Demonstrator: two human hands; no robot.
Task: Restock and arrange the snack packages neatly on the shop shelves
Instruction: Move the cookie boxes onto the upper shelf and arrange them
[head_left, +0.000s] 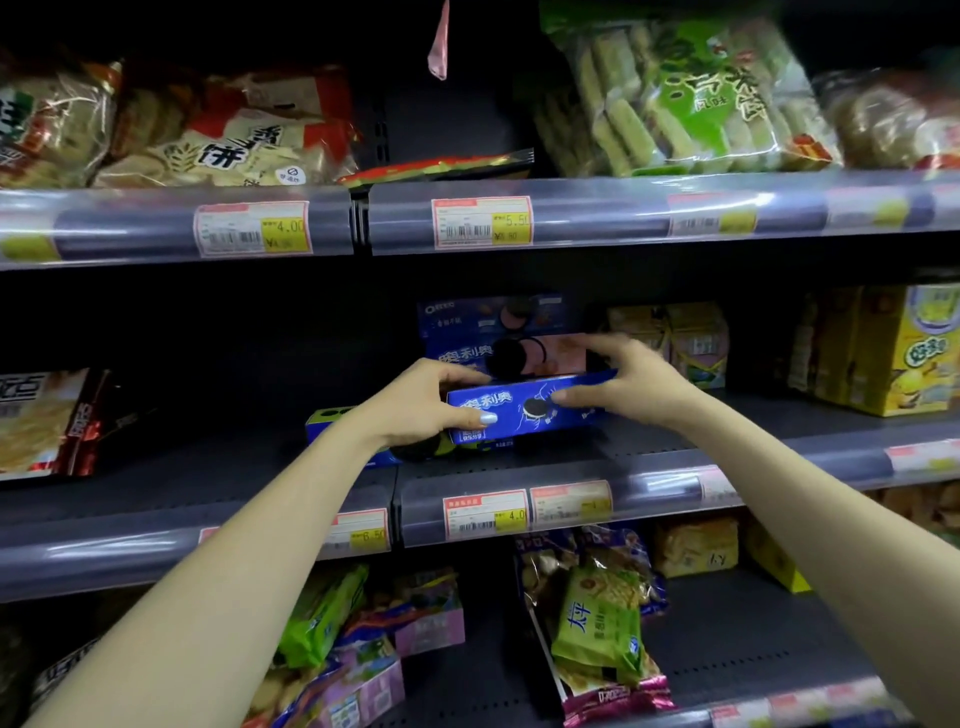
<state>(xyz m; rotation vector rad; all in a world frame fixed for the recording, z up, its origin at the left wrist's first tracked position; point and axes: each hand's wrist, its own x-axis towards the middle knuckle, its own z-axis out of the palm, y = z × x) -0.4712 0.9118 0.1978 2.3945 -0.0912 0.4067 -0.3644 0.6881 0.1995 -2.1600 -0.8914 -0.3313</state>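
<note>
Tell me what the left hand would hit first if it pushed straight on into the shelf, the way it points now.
Probably the pink-and-blue Oreo box standing just behind the blue Oreo box that the left hand grips; depth is unclear.

Blue cookie box (524, 410) (black-and-white cookie print), yellow cartons (904, 353) beside.

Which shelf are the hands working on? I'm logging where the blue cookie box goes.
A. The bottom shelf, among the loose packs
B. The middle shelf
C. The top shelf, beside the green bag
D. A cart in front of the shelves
B: the left hand and right hand grip the blue cookie box just above the middle shelf, below the top row of price tags.
</note>
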